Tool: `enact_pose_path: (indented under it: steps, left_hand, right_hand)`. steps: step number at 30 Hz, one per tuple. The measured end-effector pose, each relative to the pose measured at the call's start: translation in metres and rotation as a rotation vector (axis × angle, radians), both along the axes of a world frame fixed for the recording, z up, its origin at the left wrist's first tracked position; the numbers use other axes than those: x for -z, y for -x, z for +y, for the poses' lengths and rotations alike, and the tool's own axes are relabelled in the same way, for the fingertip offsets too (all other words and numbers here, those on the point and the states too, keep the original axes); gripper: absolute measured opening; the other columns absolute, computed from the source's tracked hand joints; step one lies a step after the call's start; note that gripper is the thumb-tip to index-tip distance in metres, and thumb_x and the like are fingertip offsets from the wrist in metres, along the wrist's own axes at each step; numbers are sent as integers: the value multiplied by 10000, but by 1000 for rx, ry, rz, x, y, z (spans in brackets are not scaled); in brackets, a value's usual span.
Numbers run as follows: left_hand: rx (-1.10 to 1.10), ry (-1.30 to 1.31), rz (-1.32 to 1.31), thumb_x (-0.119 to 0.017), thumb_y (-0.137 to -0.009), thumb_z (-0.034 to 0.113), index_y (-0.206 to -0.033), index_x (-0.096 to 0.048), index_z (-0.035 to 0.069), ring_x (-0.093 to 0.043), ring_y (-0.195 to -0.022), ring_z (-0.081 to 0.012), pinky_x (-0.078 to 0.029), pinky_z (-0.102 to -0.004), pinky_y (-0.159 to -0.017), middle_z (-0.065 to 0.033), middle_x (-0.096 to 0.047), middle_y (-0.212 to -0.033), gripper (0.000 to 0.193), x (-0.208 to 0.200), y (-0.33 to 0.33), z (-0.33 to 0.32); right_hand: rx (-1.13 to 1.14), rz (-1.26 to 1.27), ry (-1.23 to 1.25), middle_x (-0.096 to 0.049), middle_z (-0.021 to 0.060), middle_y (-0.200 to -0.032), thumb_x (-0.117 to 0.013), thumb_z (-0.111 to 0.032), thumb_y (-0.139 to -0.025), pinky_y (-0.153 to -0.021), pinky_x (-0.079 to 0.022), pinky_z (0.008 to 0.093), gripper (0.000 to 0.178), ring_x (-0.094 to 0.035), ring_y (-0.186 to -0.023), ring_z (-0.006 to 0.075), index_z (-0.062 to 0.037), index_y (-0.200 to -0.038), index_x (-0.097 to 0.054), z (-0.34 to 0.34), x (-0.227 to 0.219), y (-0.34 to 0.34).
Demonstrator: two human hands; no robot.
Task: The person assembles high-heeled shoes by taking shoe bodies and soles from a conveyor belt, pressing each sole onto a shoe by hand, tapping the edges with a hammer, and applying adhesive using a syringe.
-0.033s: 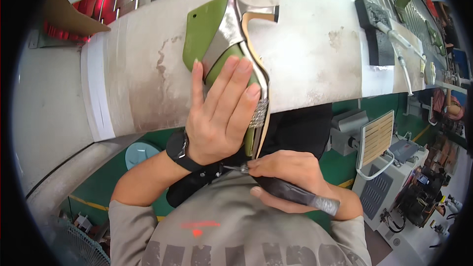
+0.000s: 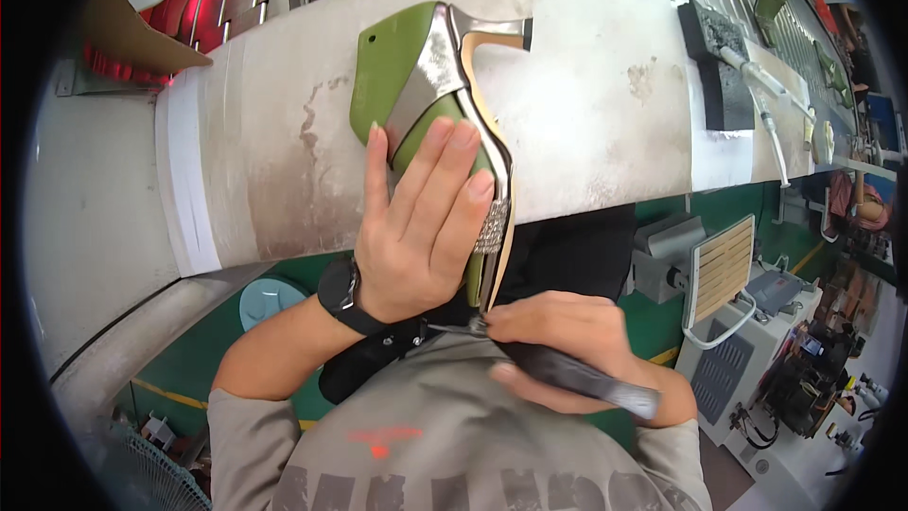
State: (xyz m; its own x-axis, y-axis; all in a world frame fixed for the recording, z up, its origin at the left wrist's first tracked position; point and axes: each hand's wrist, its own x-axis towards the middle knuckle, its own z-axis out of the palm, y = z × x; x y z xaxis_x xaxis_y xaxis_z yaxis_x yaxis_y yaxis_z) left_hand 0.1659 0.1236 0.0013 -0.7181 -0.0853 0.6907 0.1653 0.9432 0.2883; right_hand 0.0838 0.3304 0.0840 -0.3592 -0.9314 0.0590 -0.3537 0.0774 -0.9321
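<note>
Lying on its side on the worktop (image 2: 596,118), a green-and-silver shoe (image 2: 443,57) was set with its long axis running from the far side toward the person, its narrow toe pointed nearward and carried out past the near edge. The sole was turned to the right, and the heel (image 2: 492,24) was pointed that way too, at the far end. The shoe was pressed by the left hand (image 2: 407,241), laid palm down with its fingers nearly straight, the little finger spread well apart from the others; the thumb was hidden. A dark-handled tool (image 2: 577,377) was gripped by the closed fingers of the right hand (image 2: 563,322), its metal end held at the toe, though whether the two were touching could not be told. Compared with the earlier frame, the shoe had been shifted slightly nearer the person, while both grips were left unchanged.
</note>
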Motion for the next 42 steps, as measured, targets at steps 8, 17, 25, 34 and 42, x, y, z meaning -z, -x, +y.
enact_pose_path:
  steps: [8, 17, 25, 34, 42]
  left_hand:
    - [-3, -4, 14, -630, -1029, 69, -1455, -485, 15, -576, -1408, -463, -325, -764, -1170, -298, -568, -1513, 453, 1, -2, 2]
    - [-37, -23, -31, -633, -1043, 80, -1445, -486, 25, -581, -1401, -458, -323, -780, -1164, -269, -574, -1505, 432, 2, -5, -1]
    - [-28, -56, -55, -589, -1072, 147, -1472, -472, 60, -572, -1417, -427, -325, -813, -1144, -243, -553, -1522, 426, 5, -6, 3]
    - [-38, -83, -48, -614, -1068, 223, -1456, -471, 99, -543, -1454, -374, -285, -843, -1151, -183, -552, -1522, 431, 8, -9, 8]
    - [-42, -67, -112, -644, -1041, 206, -1451, -497, 115, -568, -1424, -345, -300, -784, -1182, -155, -578, -1509, 445, -4, -11, 3]
  right_hand:
    - [711, -367, 521, -738, 252, -1259, -805, -293, -970, -1007, -577, 434, 450, -727, -1147, 350, -9, -1248, -595, 2, -36, 20]
    - [419, -152, 118, -740, 240, -1257, -757, -44, -954, -1029, -561, 379, 319, -727, -1155, 257, 57, -1230, -633, -34, -24, 52]
    - [268, -220, 52, -771, 257, -1145, -816, 29, -850, -947, -611, 392, 316, -775, -1074, 311, 42, -1136, -682, -44, -26, 69]
    - [173, -518, -195, -802, 184, -1045, -771, -48, -877, -873, -582, 301, 224, -738, -956, 171, 69, -1059, -714, -87, -35, 125]
    - [330, -452, -34, -779, 101, -1010, -773, -73, -938, -794, -570, 260, 266, -704, -865, 100, 43, -1159, -681, -126, -14, 104]
